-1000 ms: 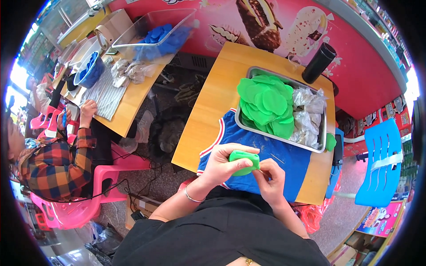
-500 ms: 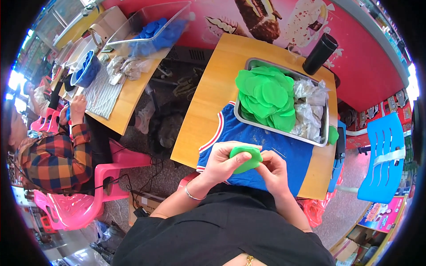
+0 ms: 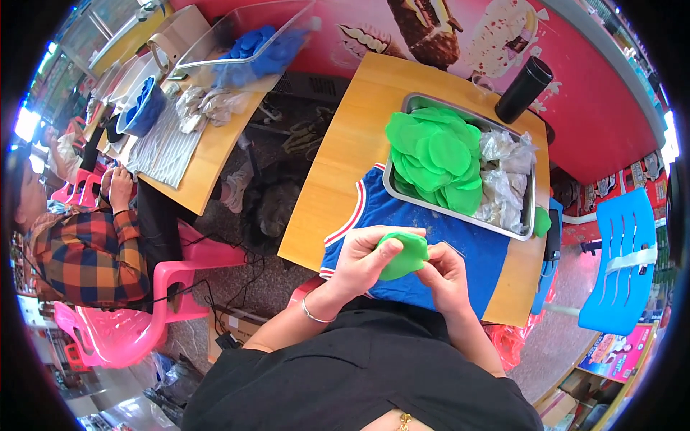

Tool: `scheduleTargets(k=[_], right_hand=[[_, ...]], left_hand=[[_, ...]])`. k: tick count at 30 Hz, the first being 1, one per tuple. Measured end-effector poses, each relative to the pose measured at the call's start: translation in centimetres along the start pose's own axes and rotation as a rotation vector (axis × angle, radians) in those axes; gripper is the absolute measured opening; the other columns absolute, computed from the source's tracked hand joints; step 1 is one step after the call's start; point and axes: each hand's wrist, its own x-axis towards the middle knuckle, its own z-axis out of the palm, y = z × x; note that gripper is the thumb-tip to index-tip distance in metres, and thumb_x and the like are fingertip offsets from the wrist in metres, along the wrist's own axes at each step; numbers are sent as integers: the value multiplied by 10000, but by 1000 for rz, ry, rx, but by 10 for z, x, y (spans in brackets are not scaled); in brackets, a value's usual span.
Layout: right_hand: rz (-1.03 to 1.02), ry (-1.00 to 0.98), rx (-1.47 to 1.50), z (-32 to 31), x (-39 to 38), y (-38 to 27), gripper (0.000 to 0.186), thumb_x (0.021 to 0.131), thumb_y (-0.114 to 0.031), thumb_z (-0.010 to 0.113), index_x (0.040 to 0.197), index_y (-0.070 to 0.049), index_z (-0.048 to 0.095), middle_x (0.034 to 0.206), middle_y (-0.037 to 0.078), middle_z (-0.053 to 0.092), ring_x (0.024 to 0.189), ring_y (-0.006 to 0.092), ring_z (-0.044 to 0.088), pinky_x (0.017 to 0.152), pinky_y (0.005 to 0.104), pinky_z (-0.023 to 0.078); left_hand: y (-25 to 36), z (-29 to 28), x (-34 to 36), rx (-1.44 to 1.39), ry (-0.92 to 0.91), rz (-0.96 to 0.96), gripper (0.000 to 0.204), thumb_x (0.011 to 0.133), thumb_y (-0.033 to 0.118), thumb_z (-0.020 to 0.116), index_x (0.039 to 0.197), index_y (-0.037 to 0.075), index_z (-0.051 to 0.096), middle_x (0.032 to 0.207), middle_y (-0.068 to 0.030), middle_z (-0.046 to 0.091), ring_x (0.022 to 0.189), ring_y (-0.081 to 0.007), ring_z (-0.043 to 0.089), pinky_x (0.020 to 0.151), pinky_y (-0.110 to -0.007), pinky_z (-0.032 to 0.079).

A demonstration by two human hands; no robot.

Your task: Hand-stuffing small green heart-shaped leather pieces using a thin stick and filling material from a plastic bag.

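Note:
Close in front of my body, above the blue cloth [image 3: 424, 291], I hold a thin, bright green rounded piece [image 3: 404, 258]. My left hand [image 3: 359, 262] is closed on its left side, the thumb lying across its face. The fingertips of my right hand [image 3: 444, 276] pinch its right edge, which looks slightly puckered. What the piece is made of, and whether it is one layer or more, I cannot tell. Beyond my hands, a metal tray [image 3: 392, 188] holds a heap of similar green pieces [image 3: 435, 151] and crumpled, whitish plastic bags [image 3: 503, 176].
A black cylindrical bottle [image 3: 523, 90] stands behind the tray on the wooden table [image 3: 316, 208]. To the right is a blue chair back [image 3: 617, 258]. At left, a person in a checked shirt [image 3: 90, 255] sits on a pink chair [image 3: 162, 302] beside another table with blue pieces [image 3: 248, 43].
The green piece has turned in my fingers and shows more of its flat face. Both my hands stay almost in place. The seated person's hands have shifted slightly.

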Motion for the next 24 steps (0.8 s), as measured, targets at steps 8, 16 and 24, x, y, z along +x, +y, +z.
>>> scheduleTargets(k=[8,16,24], right_hand=[[-301,102,-397,5,2,5,142,788,92,590,896,2,573,828,46,560,678,65,512,594,186,394],[-90,166,9,3,-2,4,134,781,86,592,878,-4,567,802,56,564,649,55,489,548,172,366],[-280,128,-475,6,2,-5,125,791,75,588,886,-6,581,797,48,565,677,63,508,556,171,381]], left_hand=[[-11,-3,0,89,19,100,271,907,199,522,985,-35,634,1037,-135,634,838,-120,593,740,-248,474],[-14,5,1,-7,117,84,363,907,283,516,1040,-42,607,865,-54,540,813,-104,532,739,-240,437],[2,0,12,219,44,251,220,897,160,535,946,-14,660,796,-29,516,766,-90,472,690,-198,385]])
